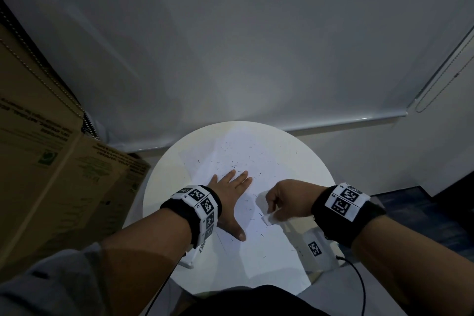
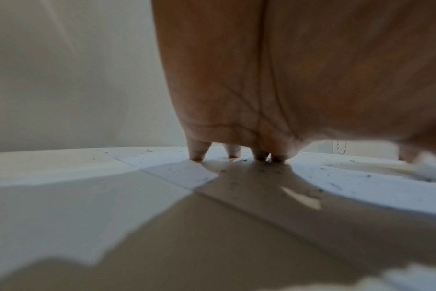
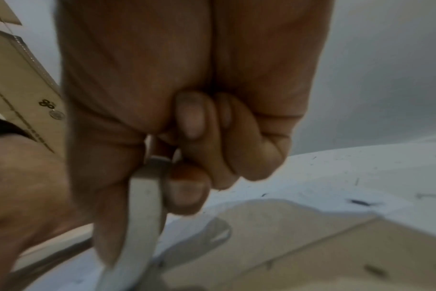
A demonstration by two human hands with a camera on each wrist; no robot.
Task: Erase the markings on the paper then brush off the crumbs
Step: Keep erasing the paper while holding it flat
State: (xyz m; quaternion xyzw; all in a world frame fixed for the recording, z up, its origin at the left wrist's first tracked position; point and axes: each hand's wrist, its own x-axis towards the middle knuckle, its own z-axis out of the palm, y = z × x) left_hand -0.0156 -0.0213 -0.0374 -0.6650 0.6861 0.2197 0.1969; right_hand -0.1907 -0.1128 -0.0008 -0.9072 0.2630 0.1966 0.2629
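Note:
A white sheet of paper (image 1: pixel 266 244) lies on a round white table (image 1: pixel 159 202), strewn with several dark eraser crumbs (image 1: pixel 232 159). My left hand (image 1: pixel 232 196) lies flat on the paper's left part, fingers straight and spread, thumb toward me. In the left wrist view the fingertips (image 2: pixel 197 155) press the paper (image 2: pixel 182 173). My right hand (image 1: pixel 279 202) hovers just right of it, fingers curled, pinching a white eraser (image 1: pixel 268 218) between thumb and fingers. The right wrist view shows the eraser (image 3: pixel 143 206) as a long white block held just above the paper (image 3: pixel 336 177).
A brown cardboard box (image 1: pixel 51 174) stands close to the table's left edge. A roller blind with a bead chain (image 1: pixel 441 79) hangs behind and at the right. A black cable (image 1: pixel 359 282) runs down from my right wrist. My dark lap sits at the table's near edge.

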